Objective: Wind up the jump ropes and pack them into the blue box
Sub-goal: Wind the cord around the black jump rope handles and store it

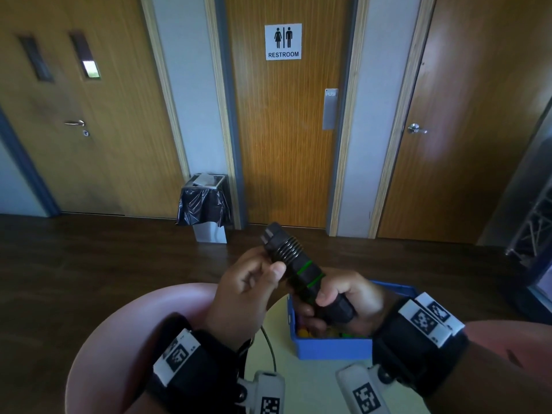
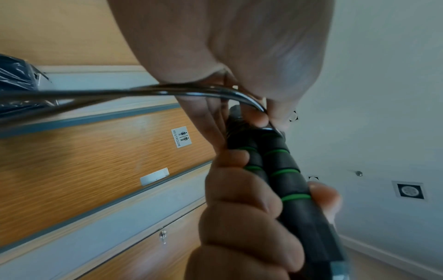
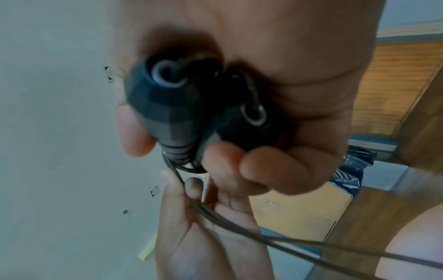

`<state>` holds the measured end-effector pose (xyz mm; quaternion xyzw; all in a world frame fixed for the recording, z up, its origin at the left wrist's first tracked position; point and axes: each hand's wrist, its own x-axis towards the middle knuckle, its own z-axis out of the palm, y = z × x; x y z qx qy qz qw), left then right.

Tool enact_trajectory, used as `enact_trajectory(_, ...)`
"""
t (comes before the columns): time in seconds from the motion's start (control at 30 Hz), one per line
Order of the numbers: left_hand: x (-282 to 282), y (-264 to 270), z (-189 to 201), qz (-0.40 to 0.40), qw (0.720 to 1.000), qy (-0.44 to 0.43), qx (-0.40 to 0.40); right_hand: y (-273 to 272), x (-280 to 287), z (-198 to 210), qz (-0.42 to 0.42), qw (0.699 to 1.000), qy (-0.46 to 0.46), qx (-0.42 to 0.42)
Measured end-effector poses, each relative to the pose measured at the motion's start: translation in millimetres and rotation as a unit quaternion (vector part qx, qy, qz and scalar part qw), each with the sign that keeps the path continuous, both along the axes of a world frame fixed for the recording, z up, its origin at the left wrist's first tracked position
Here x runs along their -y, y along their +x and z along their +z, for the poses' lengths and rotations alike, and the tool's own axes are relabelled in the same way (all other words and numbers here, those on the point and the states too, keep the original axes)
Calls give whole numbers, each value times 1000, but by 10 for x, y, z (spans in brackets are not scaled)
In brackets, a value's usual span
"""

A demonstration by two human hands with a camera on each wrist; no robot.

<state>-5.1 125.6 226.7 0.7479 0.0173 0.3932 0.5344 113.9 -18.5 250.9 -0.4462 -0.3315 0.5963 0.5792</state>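
Jump-rope handles (image 1: 301, 274), 2 side by side, sit clamped in the right hand (image 1: 348, 297) above the blue box (image 1: 334, 345). The left hand (image 1: 248, 289) pinches the cord (image 2: 134, 91) beside its turns at the top. If that pinch slackens, the springy turns could slip off. The remaining loose cord is out of frame; the box contents are probably other ropes.
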Motion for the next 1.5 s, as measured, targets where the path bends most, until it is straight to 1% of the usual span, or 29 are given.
enact_trajectory(0.07,67,19,19,13,1000,-16,13,-20,29,3,34,999,15,-38)
enact_trajectory(0.2,246,100,29,3,991,-132,31,-59,79,-2,71,992,36,-95)
enact_trajectory(0.27,301,152,-13,20,982,-187,3,-66,105,-14,68,992,41,-103)
enact_trajectory(0.33,330,195,-64,24,975,-219,-26,-58,138,-26,57,994,40,-90)
enact_trajectory(0.43,366,265,-119,3,958,-279,-70,22,226,-57,36,998,0,-47)
enact_trajectory(0.5,406,319,-145,15,950,-303,-73,91,298,-57,9,999,-38,-18)
enact_trajectory(0.57,464,378,-158,49,950,-299,-74,130,344,-41,-53,995,-76,33)
enact_trajectory(0.6,491,410,-163,73,952,-287,-74,135,359,-39,-90,989,-86,79)
enact_trajectory(0.67,553,494,-182,104,954,-272,-77,138,380,-49,-161,963,-81,199)
enact_trajectory(0.7,580,539,-191,101,954,-270,-79,153,398,-63,-190,949,-74,240)
enact_trajectory(0.73,628,584,-183,88,954,-274,-86,184,436,-75,-211,941,-66,254)
enact_trajectory(0.77,672,631,-173,71,954,-278,-91,226,489,-87,-224,940,-59,249)
enact_trajectory(0.9,851,804,-87,-10,955,-284,-84,480,807,-52,-216,963,-24,162)
enact_trajectory(1.03,1018,929,-52,-57,966,-235,-86,659,1109,22,-188,978,28,90)
enact_trajectory(1.1,1095,998,-37,-66,974,-202,-79,710,1238,59,-180,981,42,52)
enact_trajectory(1.17,1180,1071,-15,-90,976,-187,-68,775,1371,95,-171,984,49,32)
enact_trajectory(1.3,1381,1203,23,-119,971,-188,-83,933,1628,98,-118,992,54,-10)
enact_trajectory(1.43,1657,1329,55,-144,963,-214,-78,1041,1830,28,-45,992,51,-104)
enact_trajectory(1.5,1806,1390,55,-130,961,-230,-80,1097,1906,-19,-21,989,38,-140)
